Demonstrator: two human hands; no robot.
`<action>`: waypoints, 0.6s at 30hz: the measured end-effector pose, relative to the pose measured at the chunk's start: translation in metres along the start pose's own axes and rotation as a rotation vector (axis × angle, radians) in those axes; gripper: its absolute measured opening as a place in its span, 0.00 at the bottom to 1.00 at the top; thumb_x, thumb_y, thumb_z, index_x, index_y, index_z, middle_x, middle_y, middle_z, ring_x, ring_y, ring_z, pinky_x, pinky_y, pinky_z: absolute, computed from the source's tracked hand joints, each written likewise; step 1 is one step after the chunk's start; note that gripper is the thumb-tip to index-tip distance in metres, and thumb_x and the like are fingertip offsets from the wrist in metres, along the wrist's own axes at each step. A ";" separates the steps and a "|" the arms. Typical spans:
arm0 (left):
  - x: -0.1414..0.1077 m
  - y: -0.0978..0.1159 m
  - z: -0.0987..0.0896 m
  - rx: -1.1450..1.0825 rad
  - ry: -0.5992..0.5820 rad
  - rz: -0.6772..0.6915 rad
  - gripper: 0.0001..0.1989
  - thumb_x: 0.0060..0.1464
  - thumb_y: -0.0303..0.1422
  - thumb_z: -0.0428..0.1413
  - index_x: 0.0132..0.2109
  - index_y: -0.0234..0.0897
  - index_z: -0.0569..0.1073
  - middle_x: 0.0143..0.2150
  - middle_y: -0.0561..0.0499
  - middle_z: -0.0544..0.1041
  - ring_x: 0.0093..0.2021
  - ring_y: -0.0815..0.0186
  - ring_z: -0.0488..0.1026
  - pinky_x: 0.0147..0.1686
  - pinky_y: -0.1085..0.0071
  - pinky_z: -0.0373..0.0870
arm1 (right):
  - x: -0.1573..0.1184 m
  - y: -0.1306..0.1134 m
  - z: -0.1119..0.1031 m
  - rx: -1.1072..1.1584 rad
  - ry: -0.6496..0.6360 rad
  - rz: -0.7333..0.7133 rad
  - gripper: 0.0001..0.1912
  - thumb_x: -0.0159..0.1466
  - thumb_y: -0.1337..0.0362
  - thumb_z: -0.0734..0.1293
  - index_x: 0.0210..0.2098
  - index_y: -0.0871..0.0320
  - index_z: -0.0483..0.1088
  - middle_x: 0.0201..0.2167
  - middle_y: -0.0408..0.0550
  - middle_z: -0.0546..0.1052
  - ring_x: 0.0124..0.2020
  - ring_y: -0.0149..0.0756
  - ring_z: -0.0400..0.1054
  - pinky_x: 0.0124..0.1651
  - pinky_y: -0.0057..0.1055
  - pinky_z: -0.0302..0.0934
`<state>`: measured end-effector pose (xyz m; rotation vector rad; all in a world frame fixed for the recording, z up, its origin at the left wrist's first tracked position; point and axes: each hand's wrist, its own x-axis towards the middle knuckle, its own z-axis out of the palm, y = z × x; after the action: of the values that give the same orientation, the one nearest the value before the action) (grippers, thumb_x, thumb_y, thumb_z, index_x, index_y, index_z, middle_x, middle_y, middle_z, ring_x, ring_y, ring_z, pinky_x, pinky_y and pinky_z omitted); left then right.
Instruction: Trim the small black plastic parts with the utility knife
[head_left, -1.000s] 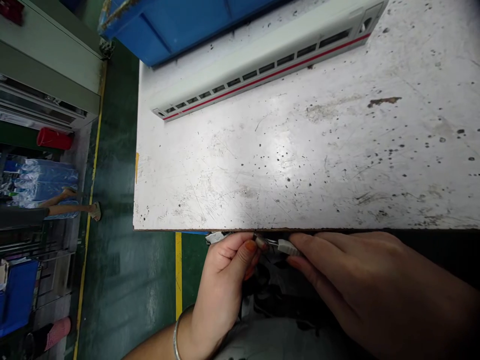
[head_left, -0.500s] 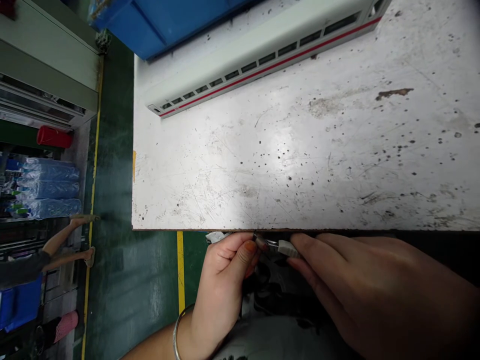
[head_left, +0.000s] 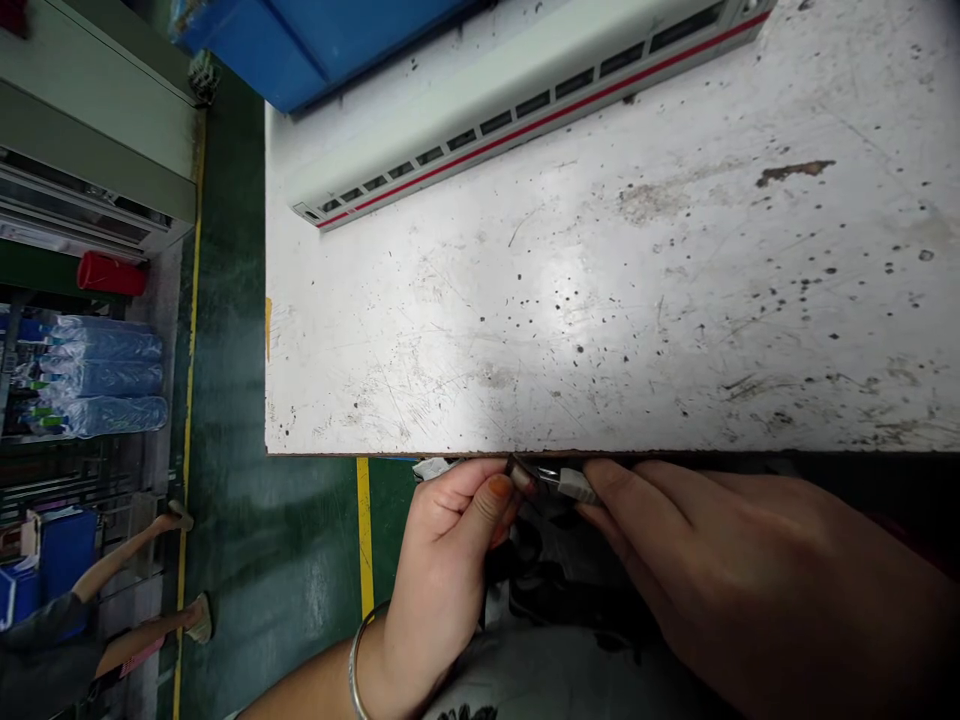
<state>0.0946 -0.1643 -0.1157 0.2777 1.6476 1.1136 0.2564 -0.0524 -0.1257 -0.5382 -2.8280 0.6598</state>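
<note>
Just below the front edge of the white, scratched worktable (head_left: 480, 340), my left hand (head_left: 450, 540) pinches a small dark metal piece (head_left: 521, 472) between thumb and fingers. My right hand (head_left: 720, 570) grips a small white connector (head_left: 577, 486) with its fingertips. The two hands nearly meet, and a thin metal part runs between the pieces. Fingers hide most of both. Dark cables (head_left: 570, 590) lie below them, over my lap. A long white train body shell (head_left: 525, 110) with a red stripe and window openings lies on the table, far from both hands.
A blue crate (head_left: 300, 40) stands beyond the table's far edge. To the left lie a green floor (head_left: 270, 500) with yellow lines, a person (head_left: 82, 610) walking, shrink-wrapped bottle packs (head_left: 105, 375), and a red container (head_left: 112, 273).
My hands and the connector stay nearly still. The view has drifted slightly, shifting the train shell up and left. The person at the left has walked down the view.
</note>
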 end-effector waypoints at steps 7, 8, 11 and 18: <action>0.001 -0.001 -0.001 0.003 0.002 0.010 0.14 0.61 0.41 0.57 0.33 0.35 0.75 0.23 0.55 0.61 0.26 0.72 0.53 0.25 0.73 0.50 | -0.005 0.008 0.001 0.196 -0.042 0.042 0.13 0.65 0.69 0.60 0.46 0.51 0.69 0.34 0.40 0.78 0.27 0.34 0.73 0.27 0.35 0.63; 0.001 -0.001 -0.001 0.004 0.000 0.011 0.14 0.61 0.41 0.56 0.33 0.35 0.76 0.23 0.55 0.60 0.26 0.72 0.53 0.25 0.72 0.50 | -0.004 0.009 0.001 0.218 -0.043 0.036 0.13 0.65 0.70 0.59 0.47 0.51 0.68 0.34 0.39 0.77 0.27 0.33 0.72 0.28 0.35 0.63; 0.001 0.000 0.000 0.014 0.002 0.018 0.14 0.61 0.41 0.56 0.34 0.35 0.76 0.23 0.55 0.59 0.25 0.72 0.52 0.25 0.72 0.49 | -0.003 0.009 -0.001 0.235 -0.060 0.030 0.15 0.63 0.72 0.59 0.46 0.51 0.68 0.35 0.39 0.77 0.28 0.34 0.73 0.28 0.36 0.63; 0.000 0.001 0.000 0.033 0.003 0.010 0.14 0.62 0.41 0.55 0.36 0.34 0.77 0.23 0.55 0.58 0.26 0.72 0.52 0.26 0.71 0.49 | 0.003 0.006 -0.006 0.175 -0.040 0.034 0.16 0.57 0.74 0.59 0.39 0.53 0.72 0.30 0.43 0.78 0.23 0.39 0.72 0.21 0.39 0.59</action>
<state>0.0945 -0.1631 -0.1149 0.3059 1.6701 1.0963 0.2575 -0.0439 -0.1224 -0.5495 -2.7668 0.9233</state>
